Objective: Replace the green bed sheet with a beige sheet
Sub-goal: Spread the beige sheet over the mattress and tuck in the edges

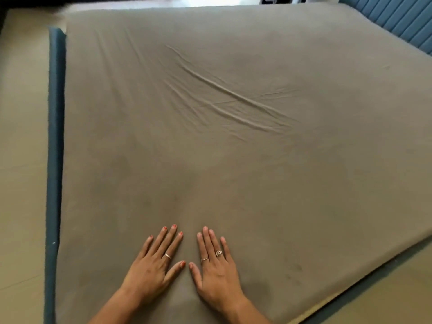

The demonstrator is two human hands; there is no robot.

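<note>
I see the beige sheet (pixel 233 160) already spread over the whole bed; no green sheet in view. My left hand (pixel 152 265) and right hand (pixel 217 270) lie flat on it, fingers straight, gripping nothing. Beyond my hands, mid-sheet, the wrinkles (pixel 229 94) need smoothing, I judge.

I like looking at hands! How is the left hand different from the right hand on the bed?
The left hand shows one ring, and the right hand shows two. The left hand's nails look painted red, while the right hand's nails look pale. The left hand points up and to the right; the right hand points up and to the left. Both lie flat, fingers straight, on the beige sheet, thumbs nearly meeting.
</note>
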